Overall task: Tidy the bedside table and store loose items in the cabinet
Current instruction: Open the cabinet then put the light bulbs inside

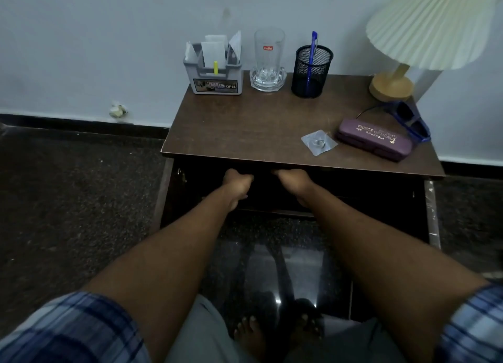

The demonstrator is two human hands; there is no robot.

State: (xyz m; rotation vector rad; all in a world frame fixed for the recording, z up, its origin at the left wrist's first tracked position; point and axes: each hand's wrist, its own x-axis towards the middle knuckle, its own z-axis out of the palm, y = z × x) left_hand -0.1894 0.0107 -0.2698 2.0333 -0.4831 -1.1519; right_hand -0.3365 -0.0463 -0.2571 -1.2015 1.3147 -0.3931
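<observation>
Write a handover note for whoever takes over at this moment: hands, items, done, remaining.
Left hand and right hand: both reach into the dark cabinet below the tabletop; fingers hidden, grip unclear.
On the bedside table, right side, loose: purple spectacle case, blue sunglasses behind it, small clear packet to its left.
Along the back: organizer, glass, pen holder, lamp.
Done: cabinet doors look open. Left: likely store the three loose items, then close.
</observation>
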